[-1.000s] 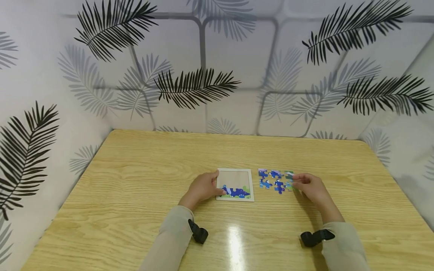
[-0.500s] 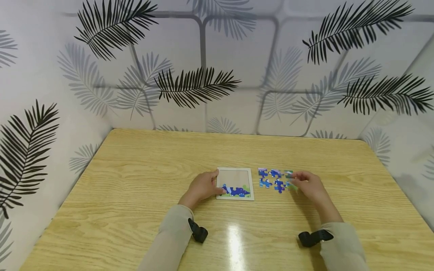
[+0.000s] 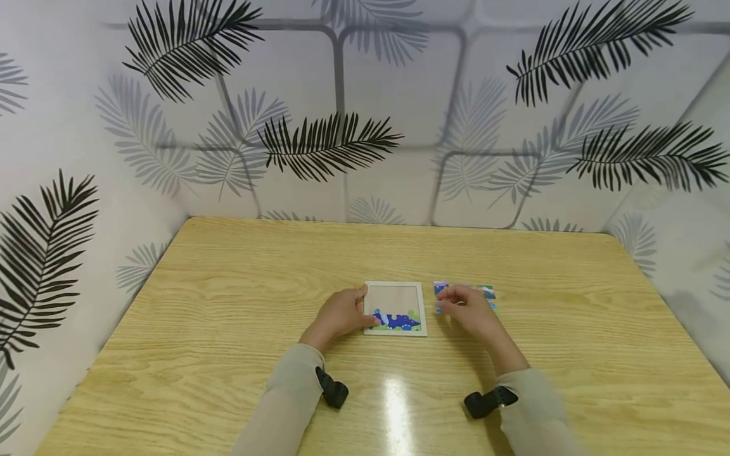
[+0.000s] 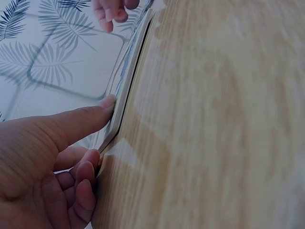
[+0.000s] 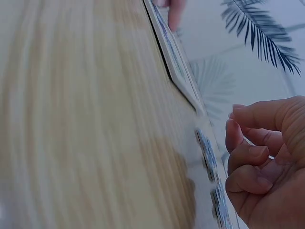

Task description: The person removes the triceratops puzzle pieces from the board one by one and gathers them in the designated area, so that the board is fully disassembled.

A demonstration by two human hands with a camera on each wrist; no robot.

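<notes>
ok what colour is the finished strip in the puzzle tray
Mostly dark blue with white, over a green bottom edge, in the tray's lowest row. Head view shows it best.

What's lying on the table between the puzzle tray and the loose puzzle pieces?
Nothing. In the head view, only a narrow strip of bare table separates the puzzle tray from the loose puzzle pieces. The right hand hovers over the pieces.
</notes>
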